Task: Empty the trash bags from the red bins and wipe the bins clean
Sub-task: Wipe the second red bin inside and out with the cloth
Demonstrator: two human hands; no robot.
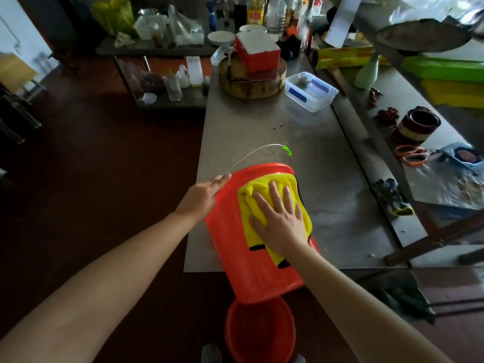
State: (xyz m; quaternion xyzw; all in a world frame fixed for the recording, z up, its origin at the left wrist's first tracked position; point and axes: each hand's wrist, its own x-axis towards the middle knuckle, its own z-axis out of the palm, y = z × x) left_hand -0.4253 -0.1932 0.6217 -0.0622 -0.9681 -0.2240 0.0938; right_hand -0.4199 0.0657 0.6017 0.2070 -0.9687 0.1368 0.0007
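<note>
A red bin (241, 260) lies tilted on its side over the near edge of a steel table (327, 179), mouth pointing away from me. Its wire handle (251, 153) with a green grip arcs above the rim. A yellow cloth (251, 203) is spread on the bin's upper side. My right hand (280, 218) presses flat on the cloth with fingers spread. On the bin's left side near the rim, my left hand (204, 196) rests with straight fingers. A second red bin (259, 334) stands upright on the floor below, open and apparently empty.
Farther along the table sit a round wooden chopping block (251, 85) with a red-and-white box (258, 52) and a clear plastic container (310, 91). Gloves (392, 197), orange scissors (411, 154) and a dark bowl (419, 125) lie on the right counter. Dark red floor spreads to the left.
</note>
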